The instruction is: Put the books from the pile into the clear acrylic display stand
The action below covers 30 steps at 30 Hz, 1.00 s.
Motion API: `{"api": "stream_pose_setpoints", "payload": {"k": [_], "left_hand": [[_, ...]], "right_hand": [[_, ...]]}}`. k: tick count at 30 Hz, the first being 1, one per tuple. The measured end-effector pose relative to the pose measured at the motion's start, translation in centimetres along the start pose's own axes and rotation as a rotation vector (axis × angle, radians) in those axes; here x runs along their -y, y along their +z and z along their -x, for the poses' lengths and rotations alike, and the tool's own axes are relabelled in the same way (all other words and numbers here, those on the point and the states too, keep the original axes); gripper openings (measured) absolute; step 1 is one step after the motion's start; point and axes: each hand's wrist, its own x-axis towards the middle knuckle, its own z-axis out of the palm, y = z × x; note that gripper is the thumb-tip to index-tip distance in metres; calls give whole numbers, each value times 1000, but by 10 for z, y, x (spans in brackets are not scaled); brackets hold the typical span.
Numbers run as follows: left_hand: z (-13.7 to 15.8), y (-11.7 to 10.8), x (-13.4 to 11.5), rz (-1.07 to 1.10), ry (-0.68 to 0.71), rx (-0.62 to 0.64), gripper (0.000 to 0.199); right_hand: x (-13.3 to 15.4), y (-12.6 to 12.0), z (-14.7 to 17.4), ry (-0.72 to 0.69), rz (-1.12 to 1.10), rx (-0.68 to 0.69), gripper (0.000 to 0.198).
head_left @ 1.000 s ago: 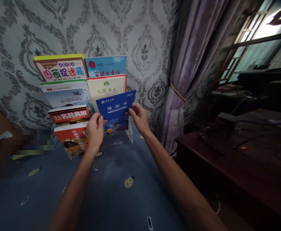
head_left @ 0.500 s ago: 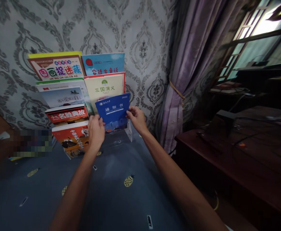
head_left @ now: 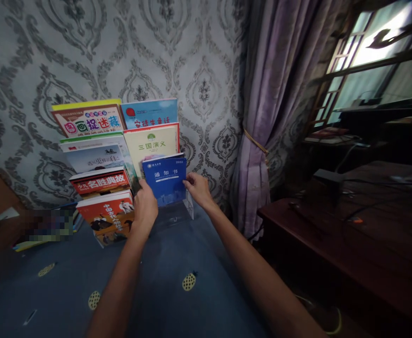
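Observation:
A blue booklet (head_left: 166, 185) marked 2022 stands in the lower right part of a clear stepped display rack (head_left: 189, 206). My right hand (head_left: 198, 188) pinches its right edge between thumb and fingertips. At its left edge is my left hand (head_left: 145, 206), fingers curled, some fingertips hidden behind the hand. Behind the booklet rises a cream book (head_left: 151, 141) with a red edge, and above that a light blue book (head_left: 151, 112). An orange book (head_left: 109, 216) stands in the front left slot, right beside my left hand.
More books fill the left column, among them a red-banded one (head_left: 100, 185). A purple curtain (head_left: 258, 178) hangs right of the rack. Beyond it is a dark red desk (head_left: 297, 234) with cables. A blue pineapple-print cloth (head_left: 163, 291) lies under the rack.
The blue booklet has gone lower in the rack and stands more upright. Both hands stay at its sides, the left one shifted slightly right. The camera view has tilted up.

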Motion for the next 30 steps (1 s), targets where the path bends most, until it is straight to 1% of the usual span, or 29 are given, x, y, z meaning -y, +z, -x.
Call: {"api": "stream_pose_setpoints", "payload": {"k": [3, 6, 11, 14, 24, 30], "left_hand": [[1, 1, -2, -49, 24, -7, 40], [1, 2, -3, -74, 35, -4, 36], [0, 5, -4, -99, 33, -16, 28], [0, 7, -3, -106, 30, -22, 26], [2, 4, -4, -49, 25, 49, 24], [1, 4, -4, -58, 27, 77, 22]], "right_hand": [[1, 1, 1, 8, 16, -21, 6], [-1, 4, 2, 24, 26, -50, 4], [-5, 8, 2, 43, 37, -87, 21], [-6, 8, 2, 28, 40, -68, 23], [-4, 7, 2, 24, 70, -73, 21], [-3, 8, 3, 21, 88, -79, 22]]}}
